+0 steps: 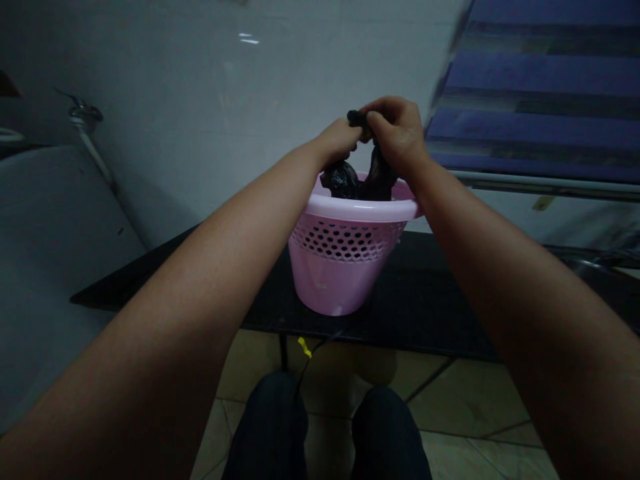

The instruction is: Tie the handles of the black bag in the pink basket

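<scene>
Both hands meet above a pink plastic basket (333,283) with a band of round holes below its rim. My left hand (339,141) is closed on the gathered top of a black plastic bag (343,180). From the other side, my right hand (397,133) pinches the same bunched plastic, thumb pressed against it. A short twisted end of the bag pokes out between the hands. The lower part of the bag goes down inside the basket, where the rim hides it.
The basket stands on a dark counter (420,293). A tap (85,113) and a pale surface are at left. Blue striped blinds (535,100) hang at right, against a light wall (200,100). A yellow tag (304,347) shows near the counter's front edge.
</scene>
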`<state>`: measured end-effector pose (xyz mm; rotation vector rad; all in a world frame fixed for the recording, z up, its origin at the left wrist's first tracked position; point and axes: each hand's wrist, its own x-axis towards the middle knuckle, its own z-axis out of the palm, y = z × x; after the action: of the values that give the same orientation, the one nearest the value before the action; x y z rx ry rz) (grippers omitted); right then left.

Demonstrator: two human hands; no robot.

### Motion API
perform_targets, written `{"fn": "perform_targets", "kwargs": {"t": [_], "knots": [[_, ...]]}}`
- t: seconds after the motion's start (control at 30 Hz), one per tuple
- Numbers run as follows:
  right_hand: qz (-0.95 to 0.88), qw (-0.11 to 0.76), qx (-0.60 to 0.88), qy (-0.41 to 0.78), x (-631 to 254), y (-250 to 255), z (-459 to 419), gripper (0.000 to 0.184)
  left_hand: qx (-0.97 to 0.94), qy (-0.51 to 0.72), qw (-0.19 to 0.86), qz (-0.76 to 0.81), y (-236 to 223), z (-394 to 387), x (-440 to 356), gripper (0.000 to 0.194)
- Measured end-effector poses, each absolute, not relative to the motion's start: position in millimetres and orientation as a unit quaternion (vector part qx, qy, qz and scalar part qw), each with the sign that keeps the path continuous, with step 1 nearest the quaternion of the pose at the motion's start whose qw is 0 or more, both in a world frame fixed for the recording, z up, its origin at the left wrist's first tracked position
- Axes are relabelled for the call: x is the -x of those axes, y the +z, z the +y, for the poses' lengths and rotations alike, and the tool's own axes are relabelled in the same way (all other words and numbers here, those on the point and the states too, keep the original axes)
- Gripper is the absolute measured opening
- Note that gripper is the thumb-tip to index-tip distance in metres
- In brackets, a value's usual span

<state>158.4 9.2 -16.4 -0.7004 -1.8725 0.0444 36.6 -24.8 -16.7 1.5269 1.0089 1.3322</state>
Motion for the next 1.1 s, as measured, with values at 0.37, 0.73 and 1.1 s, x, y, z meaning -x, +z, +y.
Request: {"fn": "perform_targets", "kwargs": {"t": [0.37, 0.73, 1.1], "knots": [[-0.766, 0.560, 0.316, 0.012, -162.8, -15.6, 8.1, 0.022, -0.688, 0.544, 0.318, 0.360, -15.2, -28.1, -36.7, 0.023], [-0.740, 0.590, 0.322, 0.010, -166.2, -15.9, 8.5, 0.005, -0.695, 0.544, 0.372, 0.287, -15.3, -30.5, -38.1, 0.020], [-0.756, 0.589, 0.279, 0.049, -163.1, -16.6, 20.0, 0.012, -0.688, 0.563, 0.361, 0.280, -14.6, -30.3, -36.7, 0.024]]}}
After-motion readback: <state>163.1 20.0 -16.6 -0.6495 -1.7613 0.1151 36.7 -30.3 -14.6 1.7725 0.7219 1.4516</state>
